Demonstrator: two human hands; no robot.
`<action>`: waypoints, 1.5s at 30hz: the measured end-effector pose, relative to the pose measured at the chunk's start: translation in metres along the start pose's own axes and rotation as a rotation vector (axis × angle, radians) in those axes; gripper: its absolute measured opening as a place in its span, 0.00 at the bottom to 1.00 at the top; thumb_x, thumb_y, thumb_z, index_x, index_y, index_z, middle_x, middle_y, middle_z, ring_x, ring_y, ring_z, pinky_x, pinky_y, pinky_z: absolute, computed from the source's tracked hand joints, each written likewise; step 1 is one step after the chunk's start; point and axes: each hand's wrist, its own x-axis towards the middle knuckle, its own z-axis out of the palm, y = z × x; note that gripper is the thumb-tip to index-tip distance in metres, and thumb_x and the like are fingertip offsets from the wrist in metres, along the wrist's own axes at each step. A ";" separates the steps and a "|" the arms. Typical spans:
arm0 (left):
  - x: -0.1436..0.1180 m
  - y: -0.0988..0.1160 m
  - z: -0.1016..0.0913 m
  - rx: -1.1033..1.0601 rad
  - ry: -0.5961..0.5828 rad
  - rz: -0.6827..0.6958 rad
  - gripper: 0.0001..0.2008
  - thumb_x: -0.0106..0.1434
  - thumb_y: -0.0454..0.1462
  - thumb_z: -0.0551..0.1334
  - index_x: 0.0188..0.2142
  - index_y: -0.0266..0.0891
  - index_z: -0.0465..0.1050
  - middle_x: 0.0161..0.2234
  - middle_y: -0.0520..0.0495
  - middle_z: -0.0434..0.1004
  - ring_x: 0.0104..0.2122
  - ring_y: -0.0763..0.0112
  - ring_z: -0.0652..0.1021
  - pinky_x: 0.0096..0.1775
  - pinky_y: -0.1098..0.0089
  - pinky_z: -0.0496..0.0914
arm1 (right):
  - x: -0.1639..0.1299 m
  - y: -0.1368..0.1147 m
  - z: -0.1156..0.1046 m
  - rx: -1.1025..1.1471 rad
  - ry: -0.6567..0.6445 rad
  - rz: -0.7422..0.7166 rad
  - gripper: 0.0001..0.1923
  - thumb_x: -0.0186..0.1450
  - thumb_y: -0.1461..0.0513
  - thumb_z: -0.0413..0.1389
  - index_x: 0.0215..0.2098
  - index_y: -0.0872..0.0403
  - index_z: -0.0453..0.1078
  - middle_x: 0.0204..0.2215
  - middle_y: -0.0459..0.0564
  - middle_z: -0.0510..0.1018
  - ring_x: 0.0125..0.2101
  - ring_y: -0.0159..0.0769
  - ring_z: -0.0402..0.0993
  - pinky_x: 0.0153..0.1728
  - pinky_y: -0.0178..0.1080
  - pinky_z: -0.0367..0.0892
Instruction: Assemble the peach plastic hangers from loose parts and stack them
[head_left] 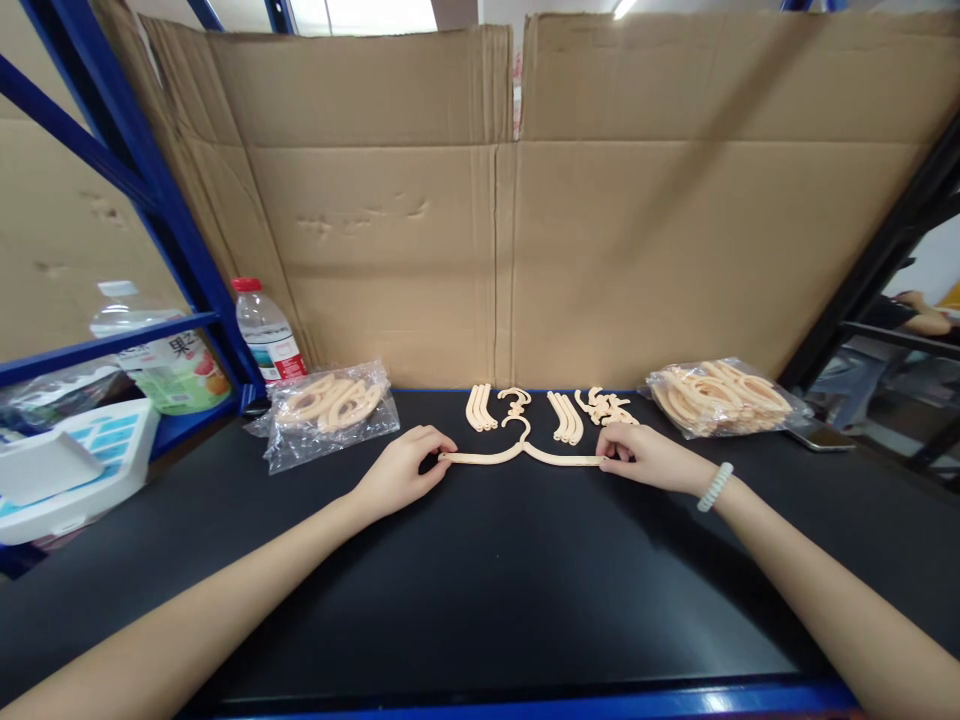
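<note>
A cream plastic hanger (523,452) lies flat on the black table (480,590), its hook pointing away from me. My left hand (405,472) pinches the hanger's left arm tip. My right hand (646,455), with a pale bead bracelet on the wrist, pinches the right arm tip. Just behind the hanger lie loose cream parts: a curved bundle (480,408), a hook piece (514,398), another curved bundle (565,417) and a small heap of clips (607,406).
Clear bags of cream parts lie at the left (330,408) and at the right (721,397). A cardboard wall (510,220) stands behind. At left are a water bottle (266,332), a blue rack post (150,180) and a white box (67,470). A phone (821,436) lies far right.
</note>
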 end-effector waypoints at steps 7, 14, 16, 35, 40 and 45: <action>0.000 0.000 0.000 0.000 0.006 0.000 0.07 0.62 0.34 0.56 0.37 0.40 0.72 0.34 0.48 0.74 0.34 0.68 0.74 0.38 0.66 0.70 | 0.000 0.001 0.000 -0.009 0.005 -0.034 0.04 0.60 0.62 0.54 0.30 0.54 0.69 0.24 0.47 0.69 0.24 0.32 0.63 0.25 0.34 0.59; -0.001 -0.002 0.001 0.002 0.004 -0.006 0.06 0.62 0.34 0.56 0.37 0.40 0.71 0.34 0.48 0.74 0.35 0.67 0.74 0.39 0.66 0.70 | 0.000 0.003 -0.002 0.021 -0.003 -0.019 0.04 0.59 0.62 0.54 0.31 0.55 0.70 0.25 0.48 0.70 0.25 0.32 0.65 0.26 0.35 0.61; -0.001 -0.002 0.001 -0.001 0.011 -0.010 0.06 0.62 0.34 0.56 0.37 0.40 0.71 0.34 0.48 0.74 0.34 0.67 0.75 0.39 0.66 0.70 | 0.000 0.006 -0.002 0.023 -0.005 -0.011 0.05 0.59 0.62 0.55 0.33 0.55 0.70 0.24 0.47 0.70 0.24 0.32 0.65 0.26 0.34 0.62; 0.000 -0.003 0.002 -0.027 0.029 -0.022 0.07 0.62 0.34 0.56 0.37 0.39 0.72 0.34 0.47 0.74 0.34 0.67 0.74 0.39 0.66 0.70 | -0.003 0.007 -0.004 -0.010 -0.006 0.017 0.08 0.59 0.62 0.54 0.35 0.57 0.71 0.26 0.48 0.70 0.24 0.32 0.64 0.27 0.35 0.61; 0.000 -0.004 0.002 -0.032 0.030 -0.021 0.07 0.61 0.34 0.56 0.38 0.39 0.72 0.34 0.47 0.74 0.34 0.67 0.74 0.39 0.65 0.70 | -0.002 0.009 -0.003 0.010 0.005 0.012 0.09 0.58 0.61 0.54 0.35 0.57 0.71 0.26 0.49 0.71 0.25 0.33 0.65 0.27 0.35 0.61; -0.001 -0.004 0.002 -0.034 0.033 -0.028 0.08 0.61 0.34 0.56 0.39 0.38 0.71 0.35 0.47 0.73 0.34 0.67 0.74 0.39 0.65 0.70 | -0.003 0.009 -0.004 0.000 0.014 0.008 0.08 0.58 0.61 0.55 0.35 0.57 0.72 0.26 0.48 0.70 0.24 0.33 0.64 0.27 0.35 0.60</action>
